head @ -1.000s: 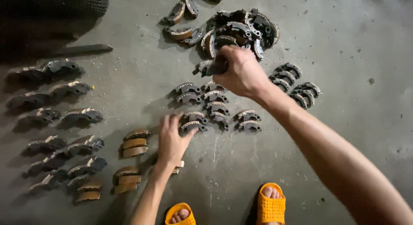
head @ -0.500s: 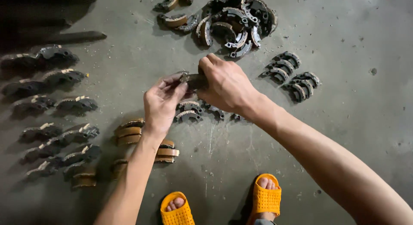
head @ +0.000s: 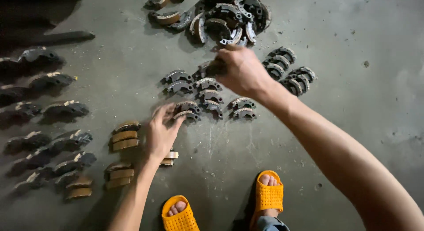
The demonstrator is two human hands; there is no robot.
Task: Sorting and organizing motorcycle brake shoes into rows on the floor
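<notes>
Right hand (head: 243, 72) closes over a dark brake shoe (head: 207, 68) at the top of the middle rows on the floor (head: 353, 138), fingers curled round it, grasping. Left hand (head: 161, 133) lies flat, fingers spread, tips touching the near pair (head: 187, 111) in the same rows; it holds nothing, only presses or steadies.

Risks, as judgement: the rows sit close, pair beside pair, so the right wrist or forearm crossing over them can knock the small pair (head: 242, 108) just under it out of line. The left hand's tips can push the near pair askew. The loose pile (head: 229, 19) at the far edge is heaped and touches itself all over, so a shoe pulled from near it may roll others down into the sorted rows. Bare fingers on metal edges: scrape risk. Sandals (head: 221, 204) are open-toed, so a dropped shoe can hit toes.

Containers: none in view; everything lies straight on the floor. Tan-lined shoes (head: 124, 136) stack left of the left hand, dark sets (head: 48, 111) along the left edge, another group (head: 291, 72) right of the right hand
</notes>
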